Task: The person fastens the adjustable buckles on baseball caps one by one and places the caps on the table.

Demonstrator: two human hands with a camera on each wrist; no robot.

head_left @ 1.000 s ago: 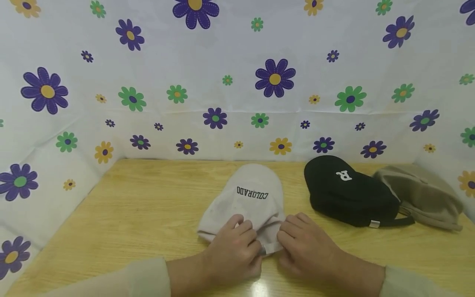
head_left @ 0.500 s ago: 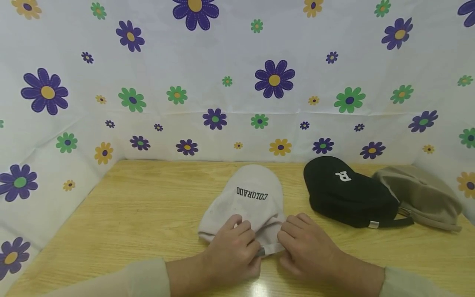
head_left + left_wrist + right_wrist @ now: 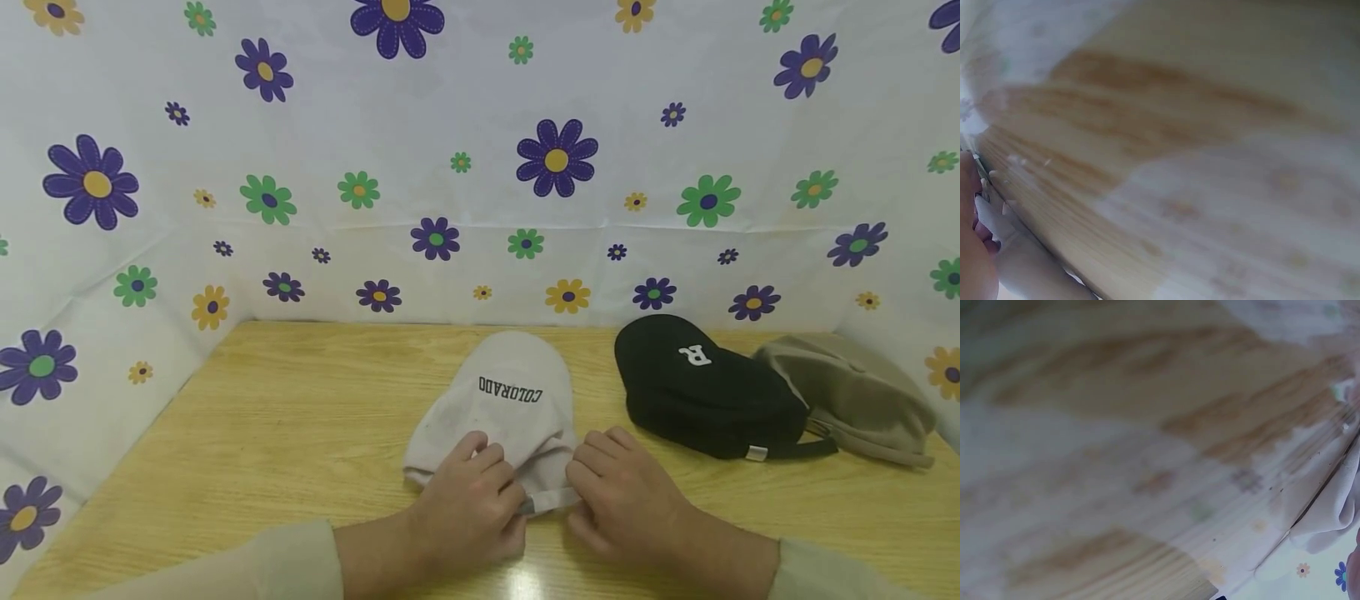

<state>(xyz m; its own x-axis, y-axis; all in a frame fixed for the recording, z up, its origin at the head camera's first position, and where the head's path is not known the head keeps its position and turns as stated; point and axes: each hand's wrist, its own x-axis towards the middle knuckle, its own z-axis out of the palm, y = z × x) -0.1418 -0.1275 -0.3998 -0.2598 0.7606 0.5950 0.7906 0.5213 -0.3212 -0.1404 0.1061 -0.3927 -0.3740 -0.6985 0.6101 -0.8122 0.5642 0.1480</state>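
A pale baseball cap (image 3: 510,367) lies on the table with its brim away from me and its dark COLORADO lettering upside down. My left hand (image 3: 476,504), fingers curled, grips its near edge beside a small metal buckle (image 3: 528,506). At the right end of the strap (image 3: 553,499), my right hand (image 3: 630,496) pinches it with bent fingers. The strap spans the gap between the hands. Only a sliver of the left hand (image 3: 969,250) and part of the cap (image 3: 1029,265) show in the left wrist view; the right wrist view catches the cap (image 3: 1332,503) at its edge.
To the right sits a black cap (image 3: 705,408) with a white R, its back strap toward me. An olive-brown cap (image 3: 862,392) is partly behind it. A white flowered cloth (image 3: 465,108) encloses the wooden table (image 3: 300,400) at the back and sides.
My right hand has shifted slightly right and up, and a bit more of the strap shows between the hands. The pale cap's left edge has moved slightly right.
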